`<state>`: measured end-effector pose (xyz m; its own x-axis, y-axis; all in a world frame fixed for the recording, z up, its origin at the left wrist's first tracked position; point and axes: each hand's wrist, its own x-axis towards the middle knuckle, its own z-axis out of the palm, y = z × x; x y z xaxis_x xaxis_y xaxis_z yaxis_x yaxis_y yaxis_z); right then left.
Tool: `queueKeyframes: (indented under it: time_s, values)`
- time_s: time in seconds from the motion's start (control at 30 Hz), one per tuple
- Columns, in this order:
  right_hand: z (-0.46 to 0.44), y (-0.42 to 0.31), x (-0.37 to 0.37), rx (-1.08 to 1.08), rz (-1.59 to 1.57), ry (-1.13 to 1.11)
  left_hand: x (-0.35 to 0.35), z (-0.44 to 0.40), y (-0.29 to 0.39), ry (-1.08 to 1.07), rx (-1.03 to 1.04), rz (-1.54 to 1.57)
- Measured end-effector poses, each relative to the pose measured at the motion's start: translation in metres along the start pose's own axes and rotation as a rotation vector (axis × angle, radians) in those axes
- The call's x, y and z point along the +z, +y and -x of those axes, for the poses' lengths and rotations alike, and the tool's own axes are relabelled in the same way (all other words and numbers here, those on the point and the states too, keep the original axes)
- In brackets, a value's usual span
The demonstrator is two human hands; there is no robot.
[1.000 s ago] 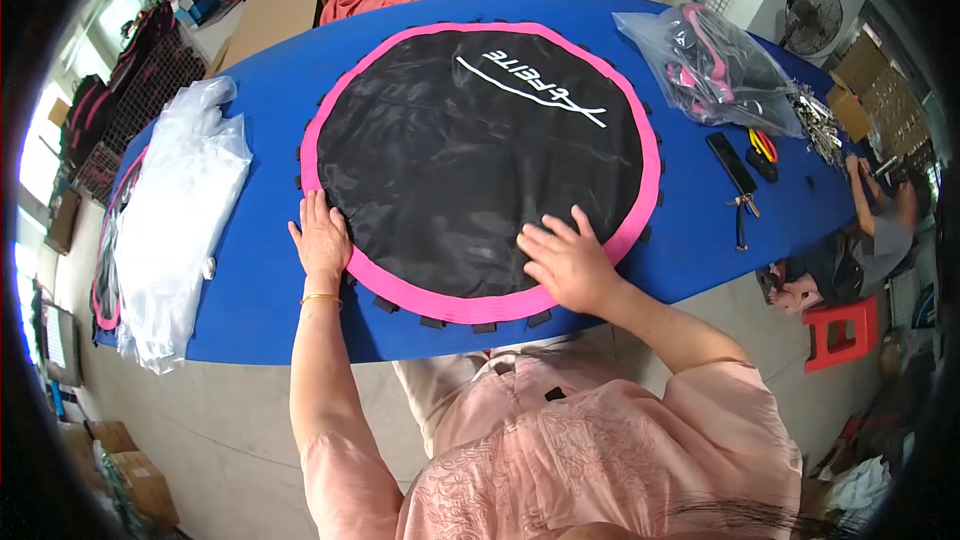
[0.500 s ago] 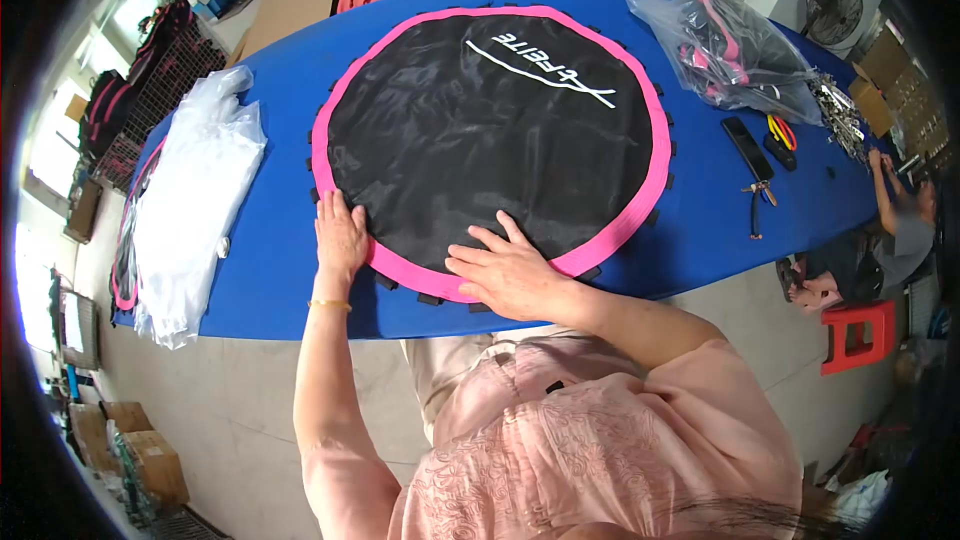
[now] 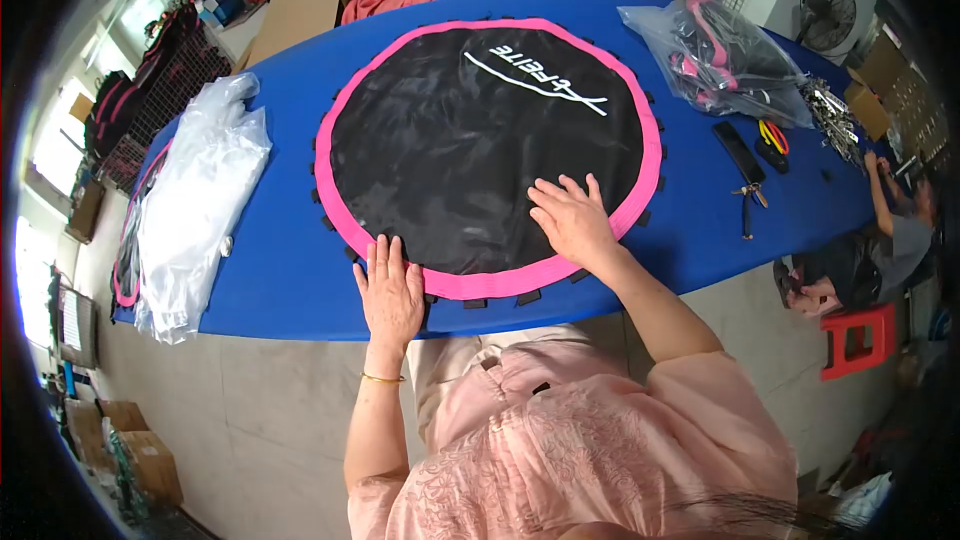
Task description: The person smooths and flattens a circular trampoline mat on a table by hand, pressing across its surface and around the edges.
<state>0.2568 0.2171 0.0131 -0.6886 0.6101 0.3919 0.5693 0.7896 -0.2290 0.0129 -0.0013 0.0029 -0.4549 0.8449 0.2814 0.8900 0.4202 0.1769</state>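
The mat (image 3: 440,160) is black with pink edging (image 3: 472,286) and white lettering (image 3: 535,67), the table (image 3: 280,270) blue, the stool (image 3: 860,320) red, the shirt (image 3: 600,430) pink, apparently swirl-patterned.

The round black mat (image 3: 470,155) with pink border (image 3: 651,145) and white lettering (image 3: 541,70) lies flat upon the blue table (image 3: 285,270).

My left hand (image 3: 394,295) lies flat, fingers across the pink rim (image 3: 651,140) of the round black mat (image 3: 450,160); my right hand (image 3: 577,223) rests spread on the mat, near its lower right edge. The mat lies on a blue table (image 3: 285,275). To my left is crumpled clear plastic (image 3: 200,205); to my right, a filled bag (image 3: 735,60), a phone (image 3: 738,151) and a pile of metal parts (image 3: 832,122). A person (image 3: 908,240) is near a red stool (image 3: 862,324).
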Motion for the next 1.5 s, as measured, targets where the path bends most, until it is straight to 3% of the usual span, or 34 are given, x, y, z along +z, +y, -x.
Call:
queueKeyframes:
  time_s: [1.23,1.5]
  values:
    - [0.001,-0.007,-0.011,-0.124,-0.122,0.006,-0.008,0.002,0.009,0.07,-0.017,0.046]
    - [0.008,-0.008,-0.014,-0.255,-0.274,-0.059,-0.005,0.004,0.003,0.014,-0.038,0.068]
